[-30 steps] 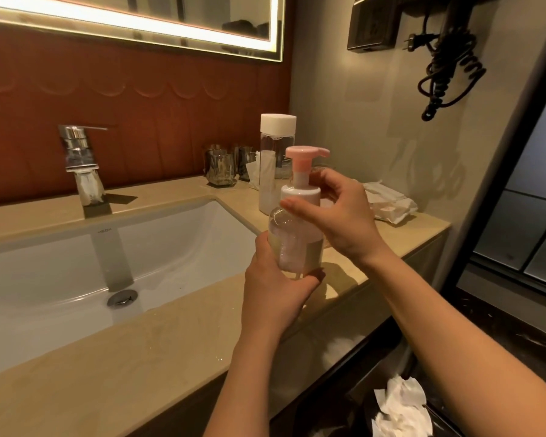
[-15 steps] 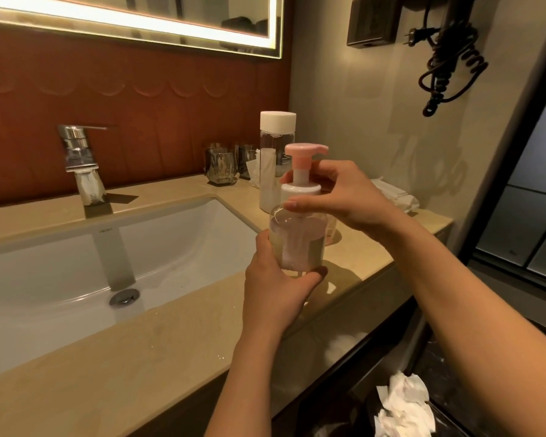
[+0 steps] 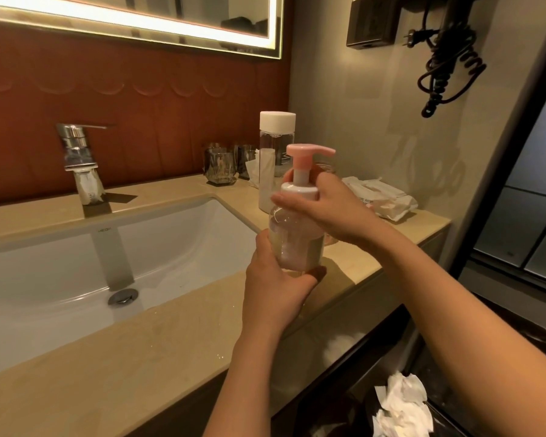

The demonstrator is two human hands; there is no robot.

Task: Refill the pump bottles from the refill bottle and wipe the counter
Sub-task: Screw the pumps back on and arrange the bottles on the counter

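Note:
A clear pump bottle [image 3: 297, 241] with a pink pump head and white collar is held upright above the counter's front edge. My left hand [image 3: 276, 288] wraps its base from below. My right hand [image 3: 331, 209] grips the white collar, fingers curled around it. Pale liquid fills the lower part of the bottle. Behind it on the beige counter [image 3: 158, 351] stands a tall clear refill bottle [image 3: 273, 152] with a white cap, upright and closed. Something behind the pump bottle is partly hidden by my right hand.
A white sink basin [image 3: 76, 272] with a chrome faucet [image 3: 79, 162] lies to the left. Two glass tumblers [image 3: 219, 167] stand at the back wall. A pack of wipes [image 3: 379, 197] lies at the counter's right end. Crumpled tissues [image 3: 401, 405] sit below, lower right.
My right hand has turned around the pump collar, its wrist swinging out and back, and the pink nozzle stays pointing right. My left hand keeps the bottle in the same place.

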